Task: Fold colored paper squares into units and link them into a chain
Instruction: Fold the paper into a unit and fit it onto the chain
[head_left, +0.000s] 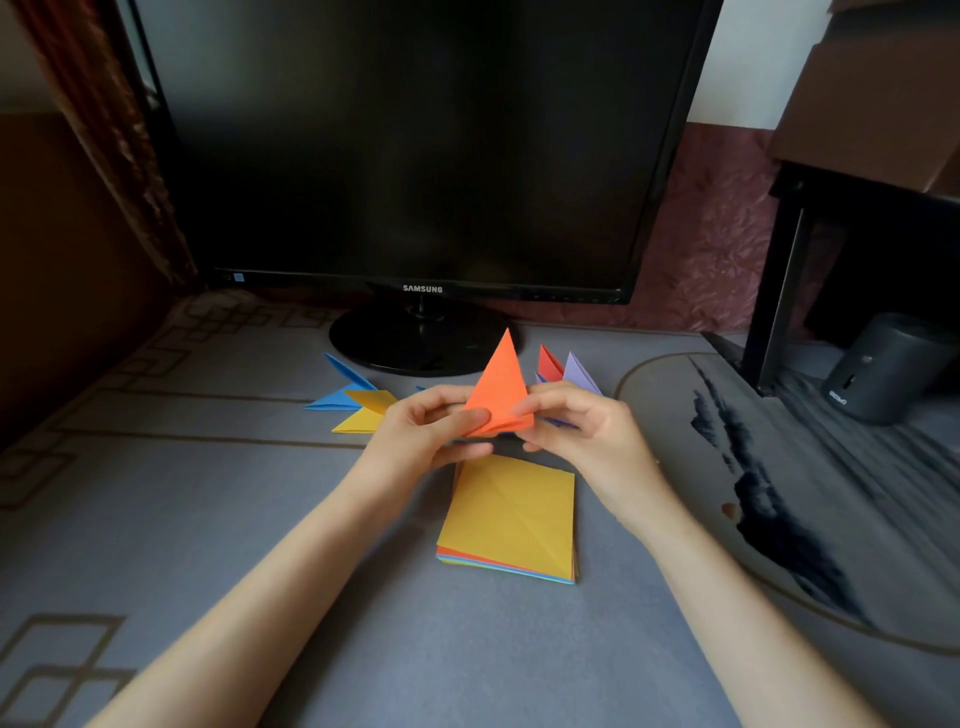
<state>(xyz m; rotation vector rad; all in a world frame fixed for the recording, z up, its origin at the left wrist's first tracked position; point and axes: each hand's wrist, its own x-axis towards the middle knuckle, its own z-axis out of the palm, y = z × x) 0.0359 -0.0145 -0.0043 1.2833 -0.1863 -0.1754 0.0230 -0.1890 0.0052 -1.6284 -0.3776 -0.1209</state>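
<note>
Your left hand (421, 431) and right hand (587, 436) hold one orange unit (498, 384) between them, lifted off the grey surface (208, 519) about its middle. The unit is a folded triangle with its sharp tip pointing up and away from you. Your left thumb and curled fingers pinch its lower left corner. Your right thumb and forefinger pinch its lower right corner, with the other right fingers curled loosely underneath.

Just on your side of the hands, a stack of paper squares (511, 514) lies flat on the surface. A creased yellow sheet is on top, and orange, green and blue edges show along its near side.

Toward the far edge, left of your hands, a blue unit (343, 387) and a yellow unit (366, 410) lie overlapping. Behind your right hand, a red unit (549, 364) and a purple unit (582, 374) stand side by side, their lower parts hidden.

A dark monitor (415, 145) stands at the far edge, its round base (415, 338) just beyond the units. A round mat (831, 493) covers the right side, with a dark cylinder (883, 364) at the far right corner.
</note>
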